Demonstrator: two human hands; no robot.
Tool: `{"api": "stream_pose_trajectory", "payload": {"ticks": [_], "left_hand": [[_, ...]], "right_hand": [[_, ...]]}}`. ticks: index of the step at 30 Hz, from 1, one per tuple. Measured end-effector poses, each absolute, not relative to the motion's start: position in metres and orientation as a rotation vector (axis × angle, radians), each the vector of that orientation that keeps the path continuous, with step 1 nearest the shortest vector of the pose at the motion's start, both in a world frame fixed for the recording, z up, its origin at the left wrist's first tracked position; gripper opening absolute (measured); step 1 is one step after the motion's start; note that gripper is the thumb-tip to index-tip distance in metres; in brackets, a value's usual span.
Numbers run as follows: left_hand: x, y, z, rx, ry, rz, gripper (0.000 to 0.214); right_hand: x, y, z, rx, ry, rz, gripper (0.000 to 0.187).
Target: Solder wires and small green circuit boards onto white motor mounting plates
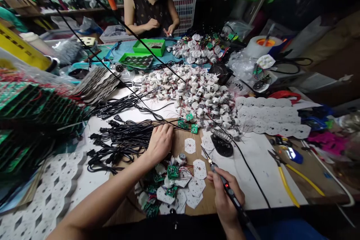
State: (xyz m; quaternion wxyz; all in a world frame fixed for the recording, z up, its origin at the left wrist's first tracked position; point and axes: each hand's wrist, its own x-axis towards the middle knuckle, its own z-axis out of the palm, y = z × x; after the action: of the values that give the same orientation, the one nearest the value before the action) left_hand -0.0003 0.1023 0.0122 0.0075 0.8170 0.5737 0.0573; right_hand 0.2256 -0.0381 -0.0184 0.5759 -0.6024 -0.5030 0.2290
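My right hand (226,195) grips a soldering iron (231,194) like a pen, a small red light glowing on its handle. The iron's tip points up and left toward loose white plates (199,168) with holes. Beside the black power cords (120,138), my left hand (161,143) is closed with its fingers bent down; what they hold is hidden. Small green circuit boards (194,128) lie just right of its fingertips. Between my forearms sits a heap of wired white plates, green boards and small white parts (171,185). A coiled soldering iron stand (222,142) is above the iron.
A large pile of white wired parts (194,90) covers the table's middle. Stacked green boards (30,105) stand at left, with white panels (45,195) below. Yellow-handled pliers (284,180) and scalloped white panels (270,116) lie at right. A person (153,7) works opposite, behind green trays (149,47).
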Motion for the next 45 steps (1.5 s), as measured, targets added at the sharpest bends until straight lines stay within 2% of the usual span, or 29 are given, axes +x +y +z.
{"api": "stream_pose_trajectory", "payload": {"ticks": [4,9,14,17,20,24,29,35,40,45], "left_hand": [[0.001,0.103,0.017,2.561,1.768,0.19,0.025],[0.001,0.113,0.023,2.53,1.622,0.201,0.043],[0.006,0.123,0.021,2.449,1.49,0.173,0.019],[0.01,0.126,0.022,2.376,1.44,0.209,0.034],[0.013,0.129,0.025,2.273,1.396,0.208,0.031],[0.015,0.135,0.029,2.132,1.47,0.122,0.041],[0.02,0.136,0.024,1.968,1.329,0.282,0.035],[0.023,0.135,0.02,1.683,1.161,0.384,0.048],[0.019,0.13,0.02,1.727,1.234,0.22,0.042],[0.019,0.119,0.02,1.836,1.396,0.113,0.024]], "right_hand": [[0.228,-0.04,-0.019,-1.439,-1.174,0.521,0.016],[0.233,-0.039,-0.018,-1.463,-1.176,0.483,0.018],[0.237,-0.038,-0.012,-1.49,-1.159,0.444,0.019],[0.243,-0.04,-0.011,-1.497,-1.164,0.403,0.017],[0.255,-0.041,-0.015,-1.543,-1.155,0.33,0.017],[0.275,-0.041,-0.023,-1.658,-1.074,0.19,0.02],[0.282,-0.037,-0.02,-1.721,-1.13,0.176,0.02],[0.275,-0.029,-0.017,-1.701,-1.206,0.125,0.019],[0.278,-0.028,-0.022,-1.689,-1.278,0.101,0.017],[0.279,-0.028,-0.026,-1.705,-1.298,0.094,0.016]]}}
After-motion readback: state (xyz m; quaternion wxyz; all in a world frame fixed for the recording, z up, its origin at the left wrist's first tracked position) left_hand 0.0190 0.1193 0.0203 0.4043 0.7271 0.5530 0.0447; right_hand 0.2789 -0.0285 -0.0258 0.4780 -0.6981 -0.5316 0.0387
